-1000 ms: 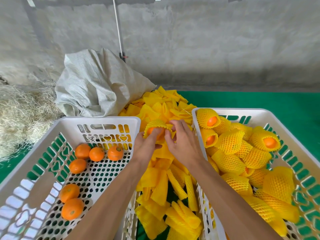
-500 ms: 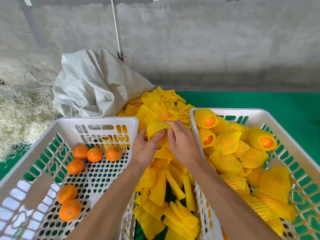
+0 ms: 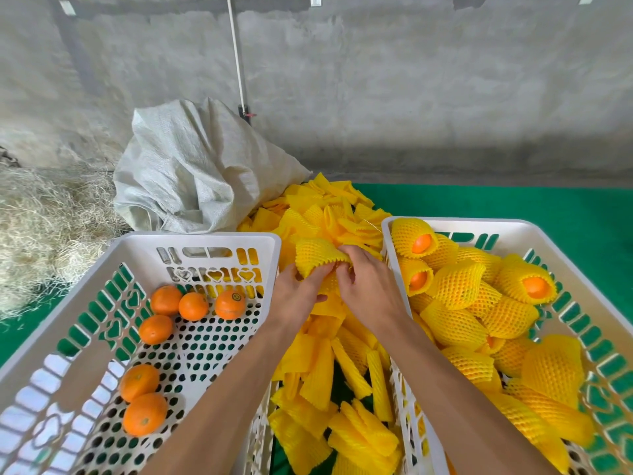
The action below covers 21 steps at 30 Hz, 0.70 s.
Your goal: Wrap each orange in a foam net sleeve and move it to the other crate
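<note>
Between the two crates, my left hand and my right hand both grip one yellow foam net sleeve. The sleeve bulges round and hides the orange inside it. The left white crate holds several bare oranges. In the right white crate lie several wrapped oranges, some with orange skin showing at the open end. A pile of flat, unused foam sleeves lies between and beyond the crates.
A crumpled white woven sack slumps behind the left crate. Dry straw lies at far left. Green matting covers the floor, and a grey concrete wall with a thin pipe stands behind.
The sleeve has been pulled over the orange: a second ago orange skin showed at its mouth, now only yellow net is visible. Both hands stayed between the crates.
</note>
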Motion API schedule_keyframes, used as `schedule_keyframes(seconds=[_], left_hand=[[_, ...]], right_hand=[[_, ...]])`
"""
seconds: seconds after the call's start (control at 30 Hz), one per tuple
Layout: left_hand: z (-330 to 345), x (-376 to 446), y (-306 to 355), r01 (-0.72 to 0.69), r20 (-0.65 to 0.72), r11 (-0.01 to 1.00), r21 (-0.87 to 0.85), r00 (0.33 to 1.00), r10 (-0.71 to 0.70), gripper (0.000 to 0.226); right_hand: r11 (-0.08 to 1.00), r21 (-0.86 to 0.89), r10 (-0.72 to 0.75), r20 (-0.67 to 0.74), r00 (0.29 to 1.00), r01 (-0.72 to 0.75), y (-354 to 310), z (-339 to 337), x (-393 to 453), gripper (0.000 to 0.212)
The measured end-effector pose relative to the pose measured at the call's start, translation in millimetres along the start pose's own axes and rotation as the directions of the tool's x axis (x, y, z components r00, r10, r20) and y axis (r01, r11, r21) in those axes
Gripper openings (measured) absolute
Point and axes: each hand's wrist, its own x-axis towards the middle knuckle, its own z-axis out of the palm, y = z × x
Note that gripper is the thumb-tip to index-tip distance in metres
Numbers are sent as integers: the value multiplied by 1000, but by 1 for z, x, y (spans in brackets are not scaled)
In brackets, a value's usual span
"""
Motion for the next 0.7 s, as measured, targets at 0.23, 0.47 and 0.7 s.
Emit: schedule_keyframes(seconds=[0.23, 0.47, 0.7], left_hand=[[-2, -4, 4, -52, -54, 997, 60, 997, 56, 64], [-3, -6, 4, -110, -127, 984, 143, 984, 128, 54], [-7, -9, 2, -207, -29, 958, 198, 976, 217, 92]], right_hand=[[995, 27, -97, -59, 994, 98, -5, 3, -3, 27], [978, 59, -196, -60, 979, 199, -6, 6, -5, 25], [998, -14, -65, -96, 993, 64, -6, 3, -5, 55]])
